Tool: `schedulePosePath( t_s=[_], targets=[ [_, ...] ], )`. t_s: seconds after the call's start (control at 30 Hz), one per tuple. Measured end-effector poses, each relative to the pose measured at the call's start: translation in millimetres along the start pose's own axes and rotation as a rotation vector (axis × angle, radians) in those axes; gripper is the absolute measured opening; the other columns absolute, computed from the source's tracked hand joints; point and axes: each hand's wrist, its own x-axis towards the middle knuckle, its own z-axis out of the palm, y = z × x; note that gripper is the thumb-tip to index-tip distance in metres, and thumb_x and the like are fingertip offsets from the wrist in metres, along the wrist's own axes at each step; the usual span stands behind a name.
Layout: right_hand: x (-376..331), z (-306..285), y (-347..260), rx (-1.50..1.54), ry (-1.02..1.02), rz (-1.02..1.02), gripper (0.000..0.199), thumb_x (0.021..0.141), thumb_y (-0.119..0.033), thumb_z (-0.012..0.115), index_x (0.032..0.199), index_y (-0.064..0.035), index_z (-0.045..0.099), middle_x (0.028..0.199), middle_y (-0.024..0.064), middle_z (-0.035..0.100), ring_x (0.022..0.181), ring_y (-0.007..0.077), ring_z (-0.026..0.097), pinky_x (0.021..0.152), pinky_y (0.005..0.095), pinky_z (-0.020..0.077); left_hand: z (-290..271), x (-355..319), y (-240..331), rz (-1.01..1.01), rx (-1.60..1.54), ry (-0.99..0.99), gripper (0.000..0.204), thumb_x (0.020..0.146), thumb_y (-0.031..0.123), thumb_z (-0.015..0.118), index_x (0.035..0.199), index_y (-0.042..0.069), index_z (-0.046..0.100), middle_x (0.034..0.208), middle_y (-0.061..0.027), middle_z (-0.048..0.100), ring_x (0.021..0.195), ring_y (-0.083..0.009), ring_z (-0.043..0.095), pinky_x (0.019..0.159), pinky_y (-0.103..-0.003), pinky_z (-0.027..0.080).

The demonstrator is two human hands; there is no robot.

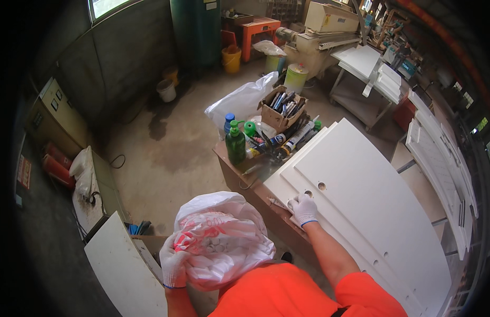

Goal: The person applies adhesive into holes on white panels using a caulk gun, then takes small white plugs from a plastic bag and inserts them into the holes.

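My left hand (173, 262), in a white knit glove, grips the left edge of a white plastic bag (247, 253) with red print. The bag gapes in front of my body, and several small, pale round pieces show inside it. My right hand (304, 208), gloved the same way, rests near the left edge of a large white panel (356, 195). Its fingers are bent together beside a round hole (322, 186) in the panel; whatever they may hold is too small to tell. Other holes dot the panel's near part.
Beyond the panel the brown table (226, 164) carries a green pump bottle (235, 142), sealant tubes (297, 138) and a cardboard box (276, 119) of markers. A white board (123, 269) leans at lower left. More white panels (440, 174) stand right. Buckets (166, 91) sit on the floor.
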Motion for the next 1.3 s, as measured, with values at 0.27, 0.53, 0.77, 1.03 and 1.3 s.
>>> schedulePosePath(
  t_s=[0.27,0.53,0.77,1.03,1.3],
  targets=[
    [1,11,15,-0.04,0.056,-0.171,0.025,0.092,-0.038,0.074,0.091,-0.0137,0.072,0.091,0.0141,0.075,0.08,0.0391,0.074,0.075,0.0524,0.0579,22,11,9,-0.025,0.014,-0.091,0.062,0.072,-0.004,0.064,0.133,-0.011,0.065,0.123,-0.0143,0.072,0.109,-0.0198,0.07,0.099,-0.031,0.055],
    [-8,19,18,-0.111,0.077,-0.135,0.028,0.098,-0.042,0.069,0.095,-0.0142,0.071,0.088,0.016,0.074,0.077,0.0418,0.073,0.069,0.055,0.0577,37,21,-6,0.011,0.002,-0.178,0.065,0.07,-0.001,0.059,0.134,-0.013,0.063,0.121,-0.017,0.073,0.108,-0.0231,0.072,0.1,-0.033,0.056],
    [-8,11,17,-0.1,0.049,-0.148,0.031,0.099,-0.039,0.066,0.097,-0.0089,0.068,0.087,0.0194,0.074,0.08,0.0421,0.074,0.072,0.0559,0.0588,42,19,-4,0.054,0.124,-0.143,0.065,0.065,0.003,0.059,0.127,-0.012,0.068,0.115,-0.0158,0.074,0.1,-0.0215,0.072,0.092,-0.029,0.057],
    [-13,-8,-7,-0.077,-0.099,0.158,0.029,0.096,-0.035,0.064,0.095,-0.0085,0.077,0.094,0.0227,0.077,0.088,0.0429,0.076,0.079,0.0557,0.0604,30,20,-6,0.054,0.15,-0.114,0.065,0.065,0.004,0.058,0.127,-0.012,0.068,0.114,-0.0152,0.074,0.099,-0.0215,0.072,0.092,-0.03,0.057],
    [8,11,-11,-0.306,-0.179,-0.096,0.024,0.094,-0.026,0.062,0.085,-0.0142,0.081,0.09,0.0205,0.076,0.085,0.0407,0.076,0.074,0.0529,0.0601,30,19,-13,0.047,0.041,-0.148,0.065,0.066,0.003,0.059,0.129,-0.012,0.066,0.116,-0.0156,0.074,0.101,-0.0217,0.072,0.094,-0.031,0.057]
  ],
)
